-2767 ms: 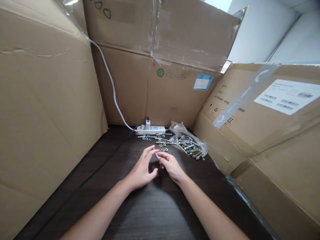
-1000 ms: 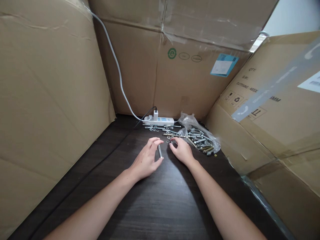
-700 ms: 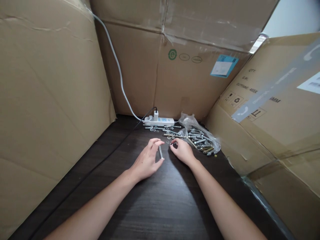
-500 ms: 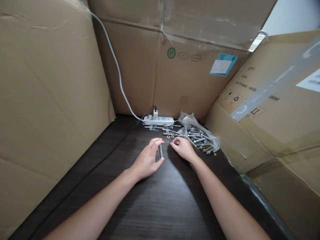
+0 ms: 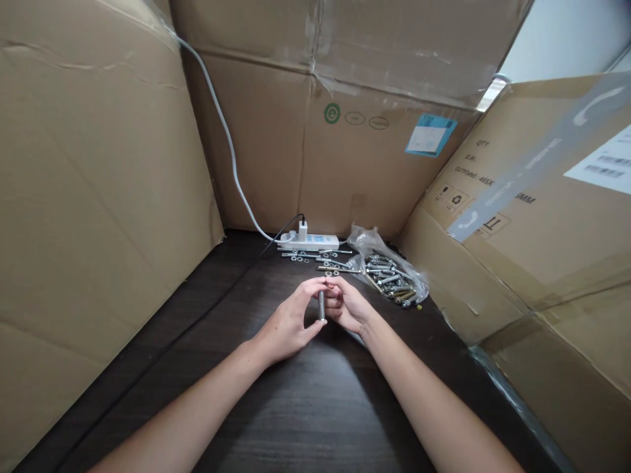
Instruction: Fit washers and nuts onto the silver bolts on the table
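Observation:
A short silvery metal sleeve [image 5: 322,306] stands nearly upright between the thumb and fingers of my left hand [image 5: 292,320], thumb at its lower end and fingertips at its top. My right hand [image 5: 349,307] has come up against it from the right, its fingertips meeting the left ones at the upper end. Those right fingers are closed; whatever they pinch is hidden. Just beyond the hands lie several washers [image 5: 336,272] and a few long bolts [image 5: 340,268] on the dark tabletop [image 5: 296,407].
A clear plastic bag [image 5: 365,240] with a heap of bolts [image 5: 392,279] lies at the back right. Behind the loose parts is a white power strip [image 5: 320,241] with a plugged-in charger [image 5: 302,229]. A black cable [image 5: 197,315] crosses the left side. Cardboard boxes [image 5: 256,131] wall the table in.
My right hand has moved left from beside the washers to the top of the metal sleeve, joining my left hand. The left hand still holds the sleeve. The view has shifted slightly.

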`<act>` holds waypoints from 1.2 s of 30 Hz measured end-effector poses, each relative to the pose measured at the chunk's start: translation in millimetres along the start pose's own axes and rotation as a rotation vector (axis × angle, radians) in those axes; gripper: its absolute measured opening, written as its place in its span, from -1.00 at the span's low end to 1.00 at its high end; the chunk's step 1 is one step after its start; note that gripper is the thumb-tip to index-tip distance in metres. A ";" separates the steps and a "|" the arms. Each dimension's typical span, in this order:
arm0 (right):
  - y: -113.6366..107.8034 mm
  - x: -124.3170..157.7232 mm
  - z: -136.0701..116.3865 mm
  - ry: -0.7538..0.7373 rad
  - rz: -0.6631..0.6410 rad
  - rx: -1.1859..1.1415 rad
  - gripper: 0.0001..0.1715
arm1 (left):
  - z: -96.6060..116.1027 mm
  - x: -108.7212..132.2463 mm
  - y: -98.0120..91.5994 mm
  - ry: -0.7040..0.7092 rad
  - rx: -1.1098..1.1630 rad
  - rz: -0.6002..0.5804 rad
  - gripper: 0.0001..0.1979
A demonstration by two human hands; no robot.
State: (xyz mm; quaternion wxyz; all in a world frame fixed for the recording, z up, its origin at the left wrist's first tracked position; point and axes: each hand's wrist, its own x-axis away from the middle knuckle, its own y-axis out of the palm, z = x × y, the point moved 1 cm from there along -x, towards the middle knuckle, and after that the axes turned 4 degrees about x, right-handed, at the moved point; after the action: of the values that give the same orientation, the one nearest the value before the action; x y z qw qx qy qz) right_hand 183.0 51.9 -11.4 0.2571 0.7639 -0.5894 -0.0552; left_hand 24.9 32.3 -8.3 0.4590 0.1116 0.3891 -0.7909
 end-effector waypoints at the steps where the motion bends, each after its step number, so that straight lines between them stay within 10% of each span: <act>1: 1.3 0.0 0.5 0.020 -0.012 -0.023 -0.59 | 0.5 -0.3 -0.4 -0.003 0.001 0.010 -0.40; 36: -0.2 -8.5 15.1 0.076 0.111 -0.236 -0.64 | -1.6 -1.1 1.2 0.023 -0.163 -0.096 -0.47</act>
State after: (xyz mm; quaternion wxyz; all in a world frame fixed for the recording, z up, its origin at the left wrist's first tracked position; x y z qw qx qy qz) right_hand 174.8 54.9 -26.3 0.3697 0.6961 -0.6102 -0.0809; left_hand 26.2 33.9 -9.4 0.4236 0.0640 0.4622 -0.7765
